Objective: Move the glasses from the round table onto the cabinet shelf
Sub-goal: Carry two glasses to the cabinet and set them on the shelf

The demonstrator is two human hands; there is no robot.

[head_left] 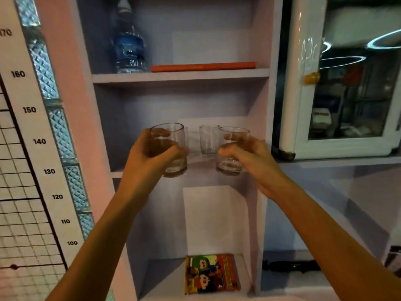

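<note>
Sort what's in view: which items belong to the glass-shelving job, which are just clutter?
Job:
- glass in left hand
- left hand
- glass in right hand
- right hand
- glass on shelf
- middle shelf

Clutter:
- water bottle
- orange roll
- comic book
- height chart
- glass-door cabinet

The middle cabinet shelf (116,174) carries 1 clear glass (208,139) standing upright toward the back, possibly another beside it.

A fourth glass (186,137) shows only as a sliver behind the left-hand glass (171,148), mostly hidden
</note>
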